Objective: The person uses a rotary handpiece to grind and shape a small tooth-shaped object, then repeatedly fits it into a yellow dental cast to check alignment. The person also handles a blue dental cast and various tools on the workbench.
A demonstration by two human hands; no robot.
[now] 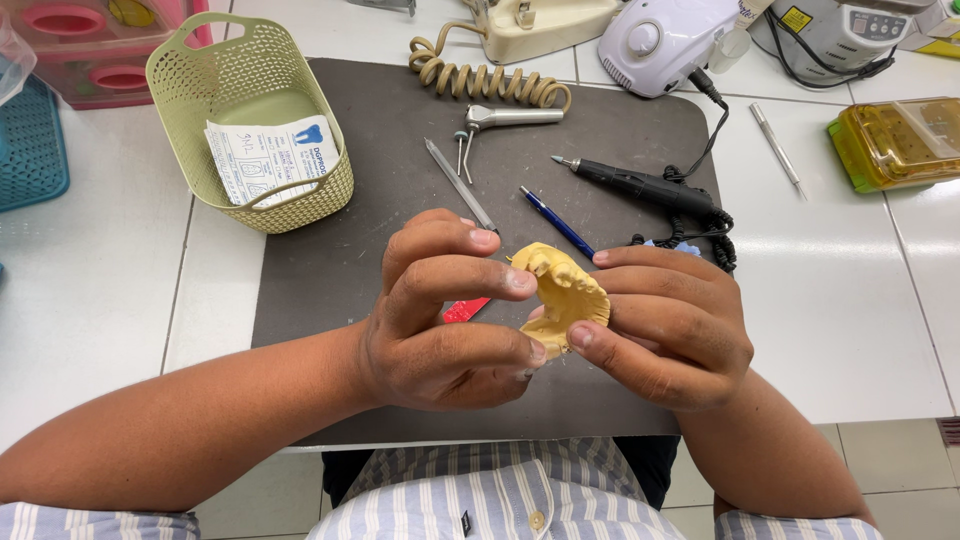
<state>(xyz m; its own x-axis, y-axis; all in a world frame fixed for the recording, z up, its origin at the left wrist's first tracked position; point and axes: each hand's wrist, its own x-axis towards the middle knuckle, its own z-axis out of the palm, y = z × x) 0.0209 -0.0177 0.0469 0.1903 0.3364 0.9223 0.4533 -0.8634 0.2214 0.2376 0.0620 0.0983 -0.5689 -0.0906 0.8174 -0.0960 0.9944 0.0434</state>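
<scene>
While both hands were up over the dark mat (400, 150), I held the yellow dental cast (565, 295) between them, just above the mat and close to my body. My left hand (445, 315) pinched its near edge with thumb and curled fingers, and my right hand (665, 325) cupped the far side, fingertips pressed on the rim; neither hand was loose. To do this inspection well, I judged the grip should stay on the thick base, not on the raised teeth, since plaster of this sort probably chips, and the cast should be turned slowly and kept low over the mat.

Something red (466, 310) showed under my left hand; I could not tell what it was. Beyond the hands lay a blue pen (557, 222), a slim metal tool (458, 184), a black rotary handpiece (640, 185) with its coiled cord, and a metal handpiece (505, 118). A green basket (190, 70) holding a paper slip (268, 158) stood at the mat's left corner. A yellow box (895, 145) sat well apart on the white counter (840, 300). Those tools crowded the space ahead.
</scene>
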